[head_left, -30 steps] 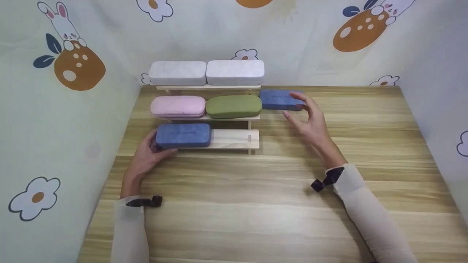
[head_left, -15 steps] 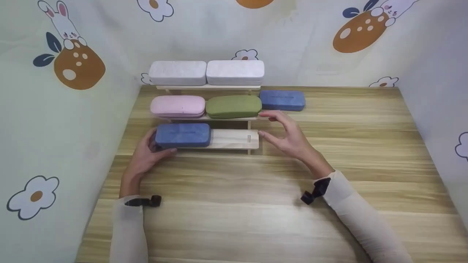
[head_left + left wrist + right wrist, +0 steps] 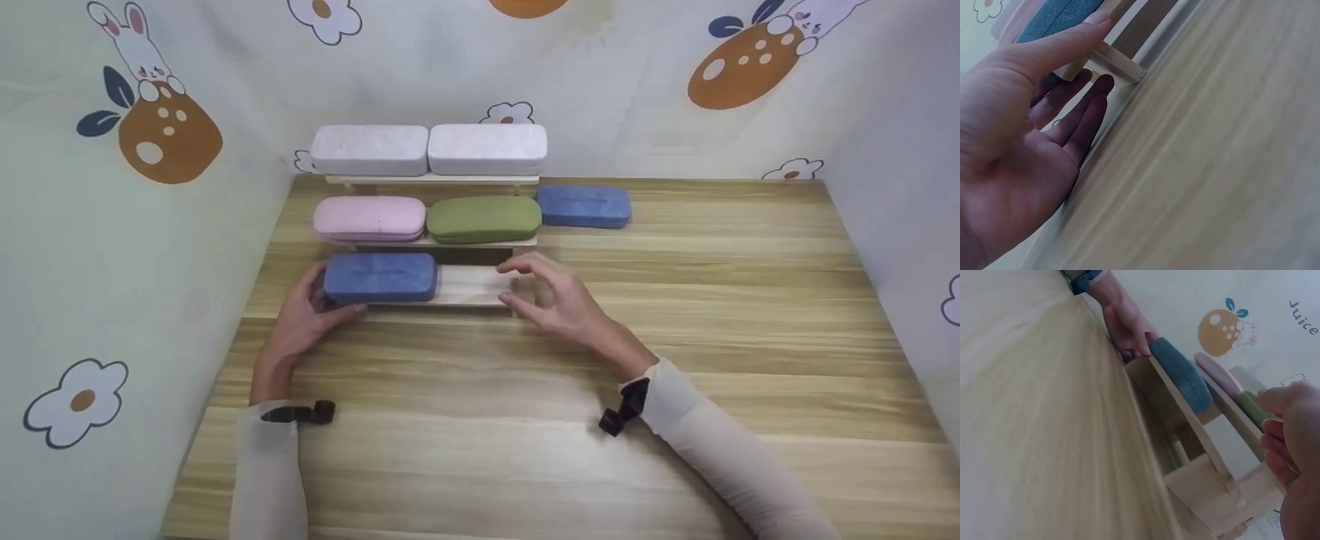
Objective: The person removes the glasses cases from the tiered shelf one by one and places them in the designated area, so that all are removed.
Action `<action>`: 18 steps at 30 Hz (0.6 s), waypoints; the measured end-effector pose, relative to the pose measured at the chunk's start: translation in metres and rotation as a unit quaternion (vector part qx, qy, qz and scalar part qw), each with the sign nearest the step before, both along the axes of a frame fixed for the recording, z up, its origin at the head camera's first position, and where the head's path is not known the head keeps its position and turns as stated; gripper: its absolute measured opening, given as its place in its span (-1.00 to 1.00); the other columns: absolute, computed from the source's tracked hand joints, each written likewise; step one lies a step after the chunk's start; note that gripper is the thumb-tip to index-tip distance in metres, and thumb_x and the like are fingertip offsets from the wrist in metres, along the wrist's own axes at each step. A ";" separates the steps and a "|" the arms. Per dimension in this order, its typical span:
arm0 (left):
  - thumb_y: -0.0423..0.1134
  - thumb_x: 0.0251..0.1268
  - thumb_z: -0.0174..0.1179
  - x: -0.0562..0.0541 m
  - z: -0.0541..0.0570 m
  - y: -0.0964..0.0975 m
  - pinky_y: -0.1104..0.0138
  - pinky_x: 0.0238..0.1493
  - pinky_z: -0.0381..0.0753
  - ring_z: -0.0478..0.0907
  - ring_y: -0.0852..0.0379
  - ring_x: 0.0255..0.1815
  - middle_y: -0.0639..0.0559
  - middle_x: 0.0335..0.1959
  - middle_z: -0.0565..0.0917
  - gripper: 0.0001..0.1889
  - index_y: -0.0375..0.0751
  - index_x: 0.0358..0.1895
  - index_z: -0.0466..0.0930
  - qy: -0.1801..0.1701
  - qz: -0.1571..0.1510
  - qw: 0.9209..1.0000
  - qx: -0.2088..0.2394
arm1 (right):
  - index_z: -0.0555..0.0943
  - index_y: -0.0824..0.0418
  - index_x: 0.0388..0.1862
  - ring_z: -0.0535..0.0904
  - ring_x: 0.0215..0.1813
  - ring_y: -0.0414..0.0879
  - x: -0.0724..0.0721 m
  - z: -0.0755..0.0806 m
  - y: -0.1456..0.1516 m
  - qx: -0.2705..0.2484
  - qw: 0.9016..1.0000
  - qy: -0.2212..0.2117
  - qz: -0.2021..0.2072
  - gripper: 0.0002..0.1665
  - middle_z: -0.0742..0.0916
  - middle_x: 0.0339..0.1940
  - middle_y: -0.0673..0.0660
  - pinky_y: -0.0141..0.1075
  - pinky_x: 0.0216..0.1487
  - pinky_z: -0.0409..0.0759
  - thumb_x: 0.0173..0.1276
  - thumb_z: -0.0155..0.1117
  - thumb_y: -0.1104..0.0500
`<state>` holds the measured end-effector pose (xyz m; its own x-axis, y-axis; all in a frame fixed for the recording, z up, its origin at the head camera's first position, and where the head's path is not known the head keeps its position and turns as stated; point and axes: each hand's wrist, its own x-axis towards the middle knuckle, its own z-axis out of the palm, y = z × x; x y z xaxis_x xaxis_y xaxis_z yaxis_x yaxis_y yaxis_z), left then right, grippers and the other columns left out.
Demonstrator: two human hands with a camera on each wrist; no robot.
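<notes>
Wooden rack (image 3: pixel 469 285): we see white cases (image 3: pixel 487 148) on top, pink case (image 3: pixel 369 217) and green case (image 3: pixel 484 218) midway, blue case (image 3: pixel 380 276) lowest, left
Contents: closed, hidden from us
Blue case axis: left to right, along the shelf
Left hand (image 3: pixel 300 319): thumb and fingers gripping the rack's lowest left end
Right hand (image 3: pixel 566 300): half-spread, holding nothing, by the right end

The word "Juice" (image 3: pixel 1303 317) stands on the patterned wall (image 3: pixel 1176 304).
</notes>
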<state>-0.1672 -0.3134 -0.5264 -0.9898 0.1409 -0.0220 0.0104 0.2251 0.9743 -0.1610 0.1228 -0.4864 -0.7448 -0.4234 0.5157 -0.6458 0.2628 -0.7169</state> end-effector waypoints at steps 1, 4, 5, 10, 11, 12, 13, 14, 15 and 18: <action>-0.31 0.15 0.67 0.000 0.000 0.000 0.60 0.60 0.29 0.29 0.04 0.71 -0.08 0.61 0.45 0.04 -0.10 0.68 0.25 -0.001 0.000 1.000 -0.001 | 0.72 0.12 0.26 0.71 0.30 -0.07 0.000 -0.001 -0.003 0.005 1.000 -0.007 0.004 -0.55 0.81 0.21 0.02 -0.24 0.45 0.65 0.44 0.57 0.11; -0.30 0.14 0.68 0.000 0.001 -0.002 0.61 0.60 0.29 0.28 0.05 0.71 -0.06 0.62 0.45 0.05 -0.10 0.68 0.24 -0.003 0.002 1.000 -0.004 | 0.67 0.13 0.35 0.68 0.37 -0.10 0.001 -0.003 -0.014 0.026 0.999 -0.025 0.012 -0.46 0.77 0.29 0.01 -0.23 0.52 0.60 0.46 0.56 0.06; -0.30 0.14 0.68 0.000 0.001 -0.002 0.61 0.60 0.29 0.28 0.05 0.71 -0.07 0.62 0.45 0.05 -0.10 0.68 0.24 -0.002 0.002 1.000 -0.005 | 0.65 0.15 0.39 0.65 0.41 -0.11 0.000 -0.004 -0.017 0.033 0.999 -0.032 0.013 -0.43 0.75 0.33 0.01 -0.22 0.55 0.57 0.47 0.55 0.05; -0.35 0.14 0.66 0.000 -0.001 -0.002 0.57 0.56 0.37 0.41 0.15 0.60 -0.07 0.55 0.51 0.02 -0.12 0.66 0.28 0.005 0.001 1.000 0.004 | 0.49 0.15 0.58 0.53 0.56 -0.04 -0.002 -0.005 -0.033 0.075 0.996 -0.051 -0.004 -0.22 0.63 0.53 0.07 -0.15 0.69 0.42 0.49 0.52 -0.02; -0.36 0.15 0.66 0.000 -0.002 -0.002 0.56 0.55 0.40 0.43 0.16 0.58 -0.07 0.54 0.52 0.01 -0.12 0.66 0.28 0.005 -0.001 1.000 0.006 | 0.46 0.16 0.61 0.50 0.59 -0.02 -0.003 -0.004 -0.036 0.083 0.995 -0.052 -0.011 -0.19 0.61 0.56 0.09 -0.12 0.71 0.40 0.49 0.52 -0.03; -0.36 0.15 0.66 0.000 -0.002 -0.001 0.55 0.53 0.42 0.45 0.19 0.56 -0.07 0.53 0.53 0.00 -0.12 0.66 0.28 0.004 -0.002 1.000 0.007 | 0.44 0.15 0.63 0.49 0.61 0.02 -0.004 -0.003 -0.039 0.091 0.994 -0.054 -0.018 -0.16 0.59 0.58 0.12 -0.09 0.72 0.38 0.48 0.52 -0.04; -0.35 0.16 0.65 -0.001 -0.002 0.000 0.55 0.53 0.43 0.45 0.19 0.56 -0.07 0.53 0.53 0.00 -0.12 0.66 0.28 0.003 -0.002 1.000 0.006 | 0.43 0.16 0.64 0.47 0.62 0.05 -0.004 -0.003 -0.041 0.098 0.993 -0.057 -0.026 -0.14 0.58 0.59 0.14 -0.05 0.73 0.37 0.48 0.52 -0.05; -0.35 0.16 0.65 -0.001 -0.002 0.000 0.54 0.52 0.44 0.46 0.19 0.55 -0.08 0.53 0.53 0.00 -0.12 0.66 0.28 0.002 -0.003 1.000 0.006 | 0.42 0.18 0.64 0.46 0.63 0.09 -0.005 -0.003 -0.044 0.104 0.992 -0.059 -0.032 -0.12 0.57 0.60 0.17 -0.02 0.73 0.36 0.48 0.52 -0.06; -0.34 0.17 0.65 -0.001 -0.002 0.001 0.54 0.52 0.44 0.46 0.19 0.55 -0.08 0.52 0.54 0.00 -0.12 0.66 0.28 0.000 -0.003 1.000 0.004 | 0.41 0.19 0.65 0.46 0.63 0.11 -0.005 -0.002 -0.047 0.110 0.991 -0.063 -0.037 -0.11 0.56 0.60 0.18 0.00 0.73 0.36 0.47 0.52 -0.06; -0.33 0.18 0.65 -0.002 -0.001 0.001 0.55 0.50 0.46 0.47 0.19 0.54 -0.09 0.52 0.54 0.00 -0.14 0.66 0.27 -0.005 -0.003 1.000 -0.002 | 0.39 0.22 0.66 0.45 0.64 0.16 -0.005 -0.002 -0.055 0.128 0.988 -0.074 -0.050 -0.08 0.55 0.61 0.23 0.05 0.73 0.36 0.48 0.51 -0.10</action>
<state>-0.1689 -0.3125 -0.5274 -0.9886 0.1469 -0.0325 0.0020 0.2291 0.9734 -0.1660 0.0677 -0.4887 -0.8489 -0.4459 0.2838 -0.5005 0.5058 -0.7026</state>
